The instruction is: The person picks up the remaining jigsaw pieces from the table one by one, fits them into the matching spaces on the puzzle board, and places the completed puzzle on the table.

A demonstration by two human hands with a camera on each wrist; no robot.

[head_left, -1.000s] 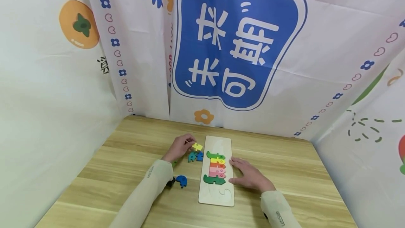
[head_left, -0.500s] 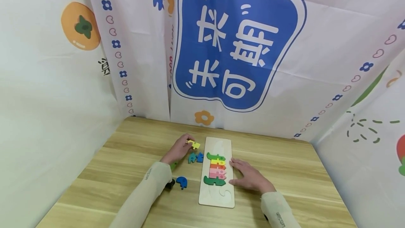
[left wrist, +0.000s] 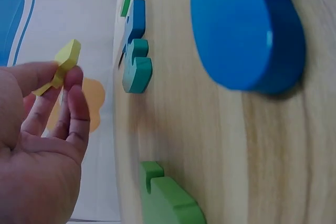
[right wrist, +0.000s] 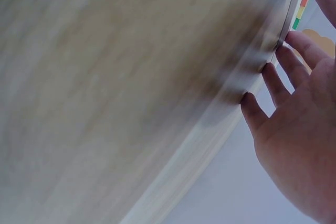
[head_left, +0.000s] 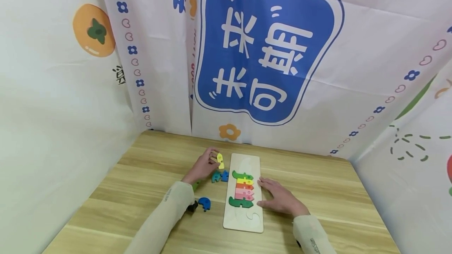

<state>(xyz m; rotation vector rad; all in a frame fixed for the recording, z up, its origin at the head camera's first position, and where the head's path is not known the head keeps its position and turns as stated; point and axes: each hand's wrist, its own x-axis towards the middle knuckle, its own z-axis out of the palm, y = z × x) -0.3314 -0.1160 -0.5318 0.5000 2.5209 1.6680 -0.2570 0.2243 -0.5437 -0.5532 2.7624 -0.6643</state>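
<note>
Between thumb and fingertips, my left hand (head_left: pixel 203 167) pinches a yellow puzzle piece (head_left: pixel 220 161), raised off the table just left of the wooden puzzle board (head_left: pixel 243 222). The left wrist view shows that yellow piece tilted between the fingers. A row of colored pieces fills the board's middle: a green piece (head_left: pixel 243 175), a yellow one, an orange one, pink ones and a dark green piece (head_left: pixel 241 202). Fingers spread, my right hand (head_left: pixel 279 197) rests on the table with its fingertips at the board's right edge.
Left of the board lie a teal piece (head_left: pixel 216 176) and a blue piece (head_left: pixel 225 176) side by side. Nearer stands a rounded blue piece (head_left: pixel 205 203). A green piece (left wrist: pixel 170 200) is partly hidden by my left wrist in the head view. Printed cloth (head_left: pixel 169 101) walls the table.
The yellow piece has turned in my left fingers, from lying sideways to standing with its pointed end up. My right hand stays at the board's edge.
</note>
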